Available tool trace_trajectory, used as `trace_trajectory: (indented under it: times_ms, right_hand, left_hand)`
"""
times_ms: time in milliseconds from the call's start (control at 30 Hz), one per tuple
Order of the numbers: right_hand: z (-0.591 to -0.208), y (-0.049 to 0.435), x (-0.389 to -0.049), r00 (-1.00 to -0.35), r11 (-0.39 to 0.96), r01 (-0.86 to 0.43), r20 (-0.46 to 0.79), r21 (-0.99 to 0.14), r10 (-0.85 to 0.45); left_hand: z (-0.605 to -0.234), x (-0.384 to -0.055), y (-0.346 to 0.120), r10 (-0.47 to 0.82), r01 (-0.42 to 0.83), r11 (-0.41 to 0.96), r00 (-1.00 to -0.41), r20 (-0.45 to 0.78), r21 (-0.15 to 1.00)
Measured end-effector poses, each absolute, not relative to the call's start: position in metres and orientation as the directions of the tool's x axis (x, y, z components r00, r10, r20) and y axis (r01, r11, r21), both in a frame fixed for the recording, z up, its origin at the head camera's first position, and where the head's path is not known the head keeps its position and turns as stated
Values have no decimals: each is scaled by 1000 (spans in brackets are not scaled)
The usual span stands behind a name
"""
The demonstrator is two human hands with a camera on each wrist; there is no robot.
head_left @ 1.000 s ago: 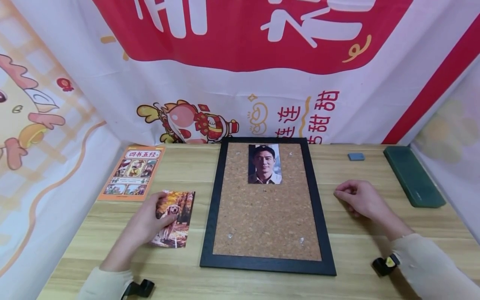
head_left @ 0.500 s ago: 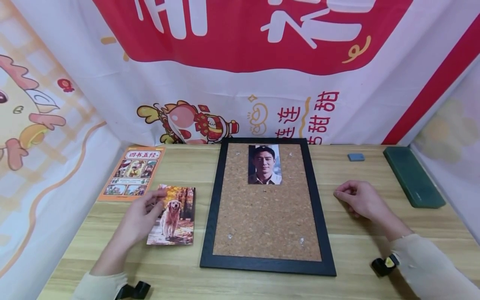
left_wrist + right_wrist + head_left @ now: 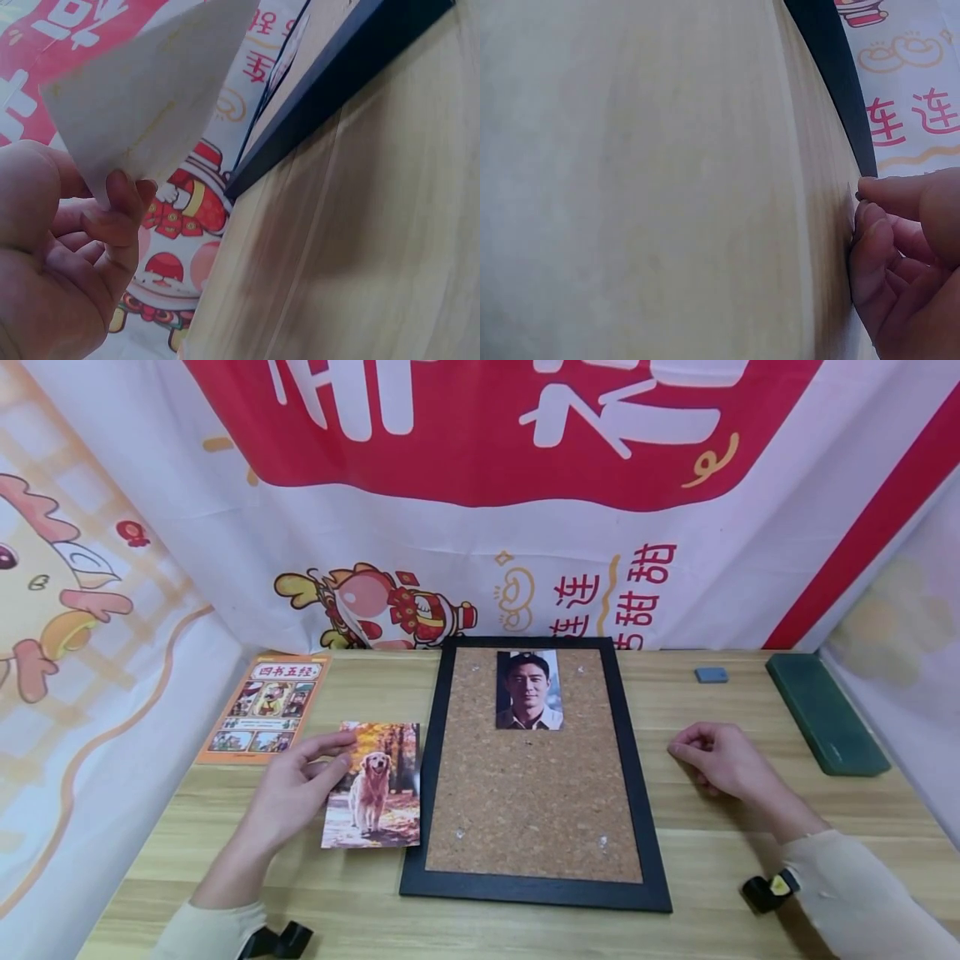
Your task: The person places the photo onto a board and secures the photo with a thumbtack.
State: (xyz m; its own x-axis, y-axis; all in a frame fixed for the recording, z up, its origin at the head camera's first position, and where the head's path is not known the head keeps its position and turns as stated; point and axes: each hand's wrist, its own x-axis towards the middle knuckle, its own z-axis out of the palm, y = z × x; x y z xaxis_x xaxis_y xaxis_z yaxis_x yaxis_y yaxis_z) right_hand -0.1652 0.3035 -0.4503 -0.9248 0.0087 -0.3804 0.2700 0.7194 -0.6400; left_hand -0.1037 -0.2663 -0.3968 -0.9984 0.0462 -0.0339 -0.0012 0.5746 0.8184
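My left hand (image 3: 288,789) pinches a photo print of a golden retriever (image 3: 382,806) by its left edge. In the left wrist view the print's pale back (image 3: 150,97) shows, raised off the table. Its right edge overlaps the left side of a black-framed cork board (image 3: 532,802). A portrait photo (image 3: 529,706) sits at the top of the board, with a small dark dot at its upper edge. To the board's right, my right hand (image 3: 723,760) rests low over the table; its thumb and forefinger pinch a tiny dark thing (image 3: 860,196), mostly hidden by the fingertips.
An orange-covered booklet (image 3: 262,706) lies at the back left. At the back right are a small blue block (image 3: 712,674) and a dark green case (image 3: 825,714). Several small shiny spots dot the cork. A printed cloth (image 3: 450,527) hangs behind the table.
My left hand has shifted its grip to the dog photo's left edge and carried the photo right, up to the board's frame. The right hand stays in place.
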Motion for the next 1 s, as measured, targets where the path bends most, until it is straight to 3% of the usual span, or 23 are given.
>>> trace_trajectory:
  times_ms: [567,1000]
  right_hand:
    - [-450,302,-162,-926,717,278,-378,-640,21]
    - [-452,303,-163,-930,709,274,-368,-650,22]
  left_hand:
    - [-403,-117,-221,193,-20,424,-975,-112,906]
    - [-414,-128,-177,261,-31,453,-951,-166,891]
